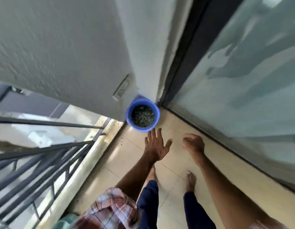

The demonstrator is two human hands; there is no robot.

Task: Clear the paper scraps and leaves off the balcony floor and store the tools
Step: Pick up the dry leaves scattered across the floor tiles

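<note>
While both reach forward empty, the left hand [157, 145] is spread wide and the right hand [193, 143] seems loosely curled, though blurred. Just beyond the left fingertips, a bucket [144, 128] holding leaves [143, 116] stands on the floor [174, 162], against the wall [77, 47] corner.

The round blue plastic bucket [129, 113] stands upright in the wall corner, just beyond the fingertips of the left hand [155, 146] and ahead-left of the right hand [193, 143]. It contains dark green leaf debris [143, 116]. The beige tiled floor [173, 164] shows small dark specks [122, 140] left of the left hand.
</note>
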